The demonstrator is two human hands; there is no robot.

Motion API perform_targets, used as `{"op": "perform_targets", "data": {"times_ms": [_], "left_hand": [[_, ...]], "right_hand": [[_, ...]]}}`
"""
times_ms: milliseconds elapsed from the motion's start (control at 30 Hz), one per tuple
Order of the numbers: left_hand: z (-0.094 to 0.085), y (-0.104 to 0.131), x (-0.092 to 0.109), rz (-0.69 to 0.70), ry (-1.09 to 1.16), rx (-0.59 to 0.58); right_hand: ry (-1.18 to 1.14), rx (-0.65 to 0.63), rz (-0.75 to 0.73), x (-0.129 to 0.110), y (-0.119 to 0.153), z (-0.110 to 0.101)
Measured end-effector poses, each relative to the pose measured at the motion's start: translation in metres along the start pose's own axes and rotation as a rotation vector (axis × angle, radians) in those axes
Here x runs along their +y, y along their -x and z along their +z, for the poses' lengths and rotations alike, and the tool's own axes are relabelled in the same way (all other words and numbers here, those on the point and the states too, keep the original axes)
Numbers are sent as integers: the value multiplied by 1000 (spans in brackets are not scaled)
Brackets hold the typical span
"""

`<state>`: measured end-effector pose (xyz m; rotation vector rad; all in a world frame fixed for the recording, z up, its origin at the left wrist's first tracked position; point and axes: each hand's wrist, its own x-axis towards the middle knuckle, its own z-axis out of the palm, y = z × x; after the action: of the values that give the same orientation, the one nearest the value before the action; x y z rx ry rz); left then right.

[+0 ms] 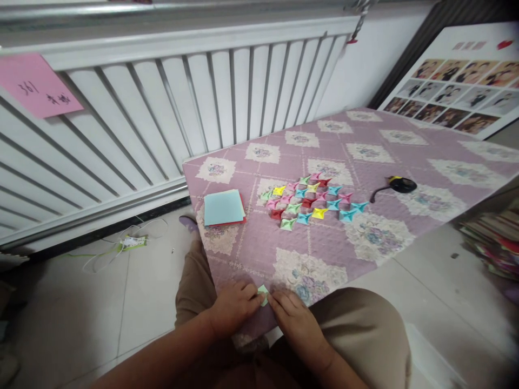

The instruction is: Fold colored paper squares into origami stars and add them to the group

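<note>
Flowered cloth (247, 259) covers the counter (377, 237), and at its near edge the person's left hand (235, 308) and right hand (298, 319) grip a small green paper (263, 294) from either side, fingers bent and gathered onto it, probably to keep it flat and steady. Beyond, a stack of paper squares (223, 208) sits to the left, seemingly set within easy reach, while folded paper pieces (308, 203) lie in slanting rows, likely kept out of the way, before a white radiator (239, 92).
</note>
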<state>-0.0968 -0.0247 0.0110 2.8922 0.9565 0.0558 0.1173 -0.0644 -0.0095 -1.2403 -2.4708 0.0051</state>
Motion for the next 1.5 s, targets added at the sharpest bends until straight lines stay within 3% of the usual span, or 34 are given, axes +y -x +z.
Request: {"op": "perform_targets", "data": {"times_ms": [400,567,767,967,1300,1500], "left_hand": [[-3,-1,6,-27,8,-44],[-1,1,8,-43,-8,-48],[-2,4,11,-61,-36,-32],[-4,4,13,-96,-11,-38],[11,23,30,-228,39,48],[4,17,30,-267,126,24]], "right_hand": [[87,-22,118,-6,0,2],[50,-21,243,-15,0,0],[33,84,336,-21,-5,5],[-5,124,206,-34,-3,12],[-34,98,233,-37,10,14],[-81,125,263,-34,3,11]]}}
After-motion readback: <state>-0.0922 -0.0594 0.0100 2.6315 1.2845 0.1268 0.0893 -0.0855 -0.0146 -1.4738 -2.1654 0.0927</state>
